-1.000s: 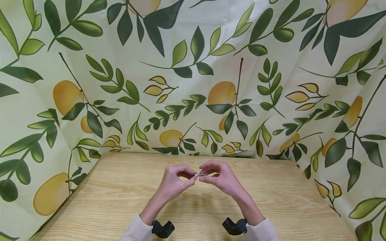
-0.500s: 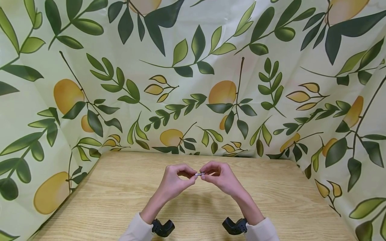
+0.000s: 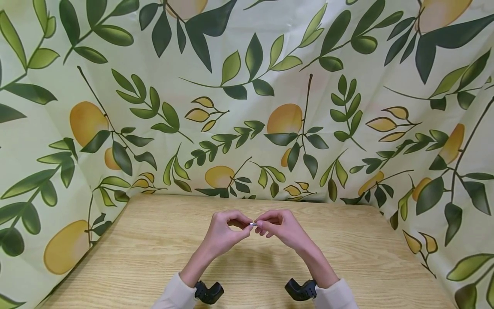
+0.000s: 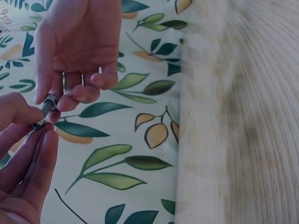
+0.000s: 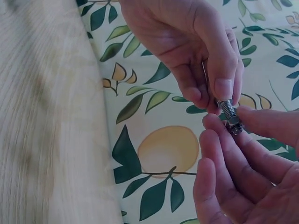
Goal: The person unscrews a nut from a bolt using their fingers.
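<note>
Bolt (image 5: 227, 109) is up off the table (image 3: 162, 244), between your two hands, lying roughly crosswise in the head view. Your left hand (image 3: 221, 234) has thumb and fingertips clamped on one end; they cover that end, so its shape can't be made out. Your right hand (image 3: 284, 232) pinches the other end between thumb and index finger, the remaining fingers loosely bent and spaced apart in the right wrist view. What looks like a nut (image 5: 233, 121) sits near the right-hand end; too small and dim to say how far along the thread. From the head, you only get a short shiny sliver of metal, mostly behind your fingertips. Left wrist view is dark; your left hand is cut off by the frame edge there, and the bolt's lower end is tucked into your fingers. Right wrist view cuts off part of your right hand. Black wrist cameras (image 3: 300, 290) sit by your pale sleeves (image 3: 335, 295), which run off the bottom of the head view. Fruit-and-leaf printed cloth (image 3: 247, 107) hangs behind the table.
</note>
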{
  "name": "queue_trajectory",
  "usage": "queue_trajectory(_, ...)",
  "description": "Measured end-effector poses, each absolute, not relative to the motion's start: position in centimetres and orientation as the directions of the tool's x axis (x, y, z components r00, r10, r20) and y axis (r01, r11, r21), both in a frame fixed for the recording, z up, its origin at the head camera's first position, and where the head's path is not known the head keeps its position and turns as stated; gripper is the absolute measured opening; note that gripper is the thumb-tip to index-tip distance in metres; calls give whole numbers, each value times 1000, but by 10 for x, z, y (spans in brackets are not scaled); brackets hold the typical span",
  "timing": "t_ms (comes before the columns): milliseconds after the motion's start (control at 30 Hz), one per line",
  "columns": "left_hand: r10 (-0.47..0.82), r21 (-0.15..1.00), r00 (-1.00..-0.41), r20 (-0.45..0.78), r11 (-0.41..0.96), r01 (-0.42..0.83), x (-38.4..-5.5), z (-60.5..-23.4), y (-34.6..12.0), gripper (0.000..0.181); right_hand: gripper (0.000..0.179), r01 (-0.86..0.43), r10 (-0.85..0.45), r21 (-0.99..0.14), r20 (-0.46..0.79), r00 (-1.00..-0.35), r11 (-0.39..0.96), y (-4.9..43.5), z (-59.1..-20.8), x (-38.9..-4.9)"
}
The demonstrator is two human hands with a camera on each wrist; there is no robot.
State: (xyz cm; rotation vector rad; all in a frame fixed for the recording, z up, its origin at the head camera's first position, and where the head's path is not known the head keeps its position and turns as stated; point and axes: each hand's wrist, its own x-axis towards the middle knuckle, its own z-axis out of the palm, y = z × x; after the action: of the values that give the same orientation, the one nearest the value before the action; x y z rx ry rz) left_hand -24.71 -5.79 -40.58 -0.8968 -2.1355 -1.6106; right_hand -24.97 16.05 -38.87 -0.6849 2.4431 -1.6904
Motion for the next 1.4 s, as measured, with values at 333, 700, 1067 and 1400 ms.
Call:
queue_trajectory(333, 293, 746, -760, 580, 185, 640, -246, -405, -58, 15, 18, -340, -354, -891, 226, -907, 301, 160, -388, -246)
queue_trajectory(700, 292, 743, -755, 587, 176, 646, -246, -404, -59, 13, 26, -278, -393, -919, 155, -907, 279, 163, -388, -249)
queue_trajectory(1067, 298, 744, -755, 584, 177, 645, -247, -404, -60, 13, 16, -358, -350, -887, 250, -903, 291, 160, -388, -247)
queue_trajectory(1400, 288, 751, -760, 583, 164, 639, -248, -405, -61, 14, 25, -357, -391, -880, 223, -893, 312, 161, -388, -246)
